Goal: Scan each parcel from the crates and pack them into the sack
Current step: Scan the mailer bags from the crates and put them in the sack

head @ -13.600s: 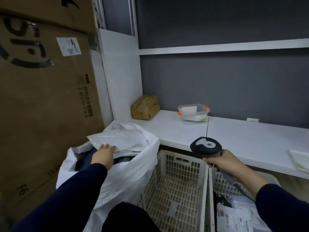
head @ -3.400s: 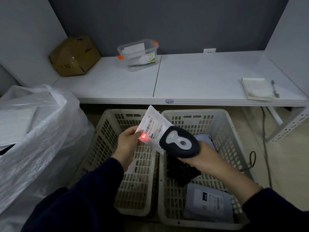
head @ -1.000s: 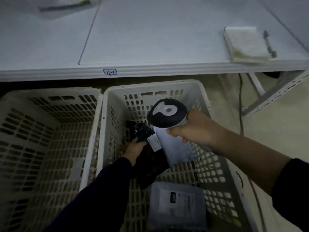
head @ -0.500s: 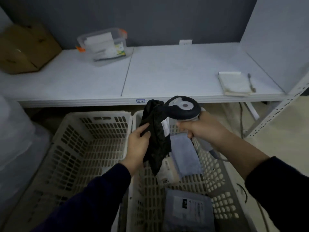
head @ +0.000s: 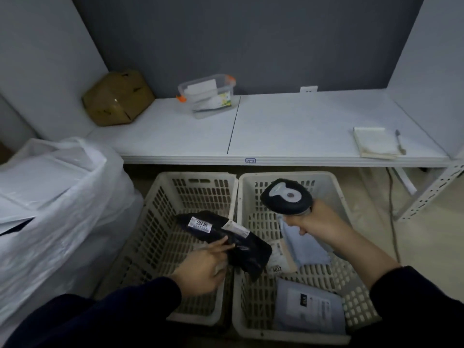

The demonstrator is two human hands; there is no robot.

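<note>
Risk noted: the left hand [head: 203, 267] only pinches the crumpled black parcel [head: 241, 244] by its near edge, above the meeting rims of the left crate [head: 195, 175] and right crate [head: 286, 174]; a slip would drop it. Its labels lie creased, so the scanner [head: 286, 197], gripped in the right hand [head: 319, 224], may misread. The right crate holds a pale blue parcel [head: 303, 247], a parcel marked 4032 [head: 278, 259] and a grey parcel [head: 311, 310]. The sack [head: 62, 209] shows white parcels.
</note>
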